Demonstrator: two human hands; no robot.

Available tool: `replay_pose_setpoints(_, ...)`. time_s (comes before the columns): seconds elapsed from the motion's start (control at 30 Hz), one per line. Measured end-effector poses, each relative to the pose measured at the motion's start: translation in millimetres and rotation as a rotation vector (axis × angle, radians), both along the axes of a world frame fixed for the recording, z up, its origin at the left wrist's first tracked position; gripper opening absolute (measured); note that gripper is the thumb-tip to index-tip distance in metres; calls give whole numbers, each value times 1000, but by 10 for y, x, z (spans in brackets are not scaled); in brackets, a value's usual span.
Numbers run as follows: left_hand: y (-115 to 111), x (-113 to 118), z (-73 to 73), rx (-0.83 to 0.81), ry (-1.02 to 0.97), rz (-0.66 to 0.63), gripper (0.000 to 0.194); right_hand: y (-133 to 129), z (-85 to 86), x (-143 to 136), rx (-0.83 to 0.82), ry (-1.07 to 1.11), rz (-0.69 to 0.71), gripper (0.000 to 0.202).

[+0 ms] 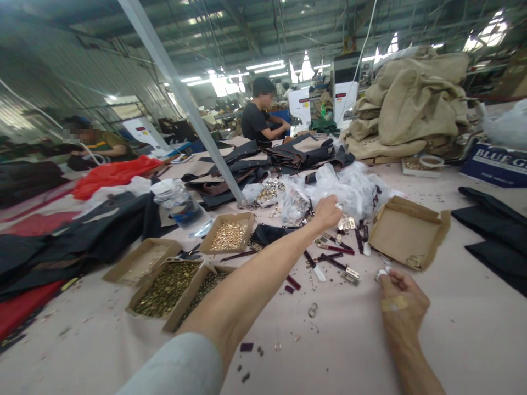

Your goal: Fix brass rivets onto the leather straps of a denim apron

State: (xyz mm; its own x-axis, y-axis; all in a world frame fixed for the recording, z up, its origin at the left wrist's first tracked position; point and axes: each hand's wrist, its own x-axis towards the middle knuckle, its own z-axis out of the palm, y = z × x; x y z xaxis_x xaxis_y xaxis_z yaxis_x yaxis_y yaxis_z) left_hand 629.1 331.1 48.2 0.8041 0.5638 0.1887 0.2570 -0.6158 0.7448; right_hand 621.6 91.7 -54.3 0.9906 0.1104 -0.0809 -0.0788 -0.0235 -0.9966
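Note:
My left hand (328,213) reaches far forward at the edge of the clear plastic bags (349,189), its fingers curled together; what they hold is too small to make out. Below it lies a loose pile of dark red straps (335,262) and metal buckles (347,224). Nearer to me on the right, my right hand (403,296) is held closed with thumb and fingers together, white wraps at the fingertips and a tan plaster on its back. A small shiny bit shows at those fingertips, not clear enough to name. The open cardboard box (401,227) is just beyond this hand.
Cardboard trays of gold (228,235) and bronze (167,289) small parts stand left of my left arm, near a clear water jar (183,208). A slanted metal post (185,104) rises behind them. Dark cloth pieces (500,241) lie right. Two people sit farther back.

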Motion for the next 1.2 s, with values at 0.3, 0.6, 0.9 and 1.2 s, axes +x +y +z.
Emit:
replay_pose_setpoints(0.3,71,20,-386,656,396,-555,35,20,-39,14,-17,-41,13,52)
replay_pose_setpoints(0.6,479,-60,-358,465,450,-272,38,27,52,5,-27,-42,21,56)
replay_pose_setpoints(0.9,558,96,-252,250,347,19,18,-41,79,36,0,-29,64,57)
replay_pose_setpoints(1.2,812,-896,109,105,400,323,6,-92,-49,27,-33,53,85,54)
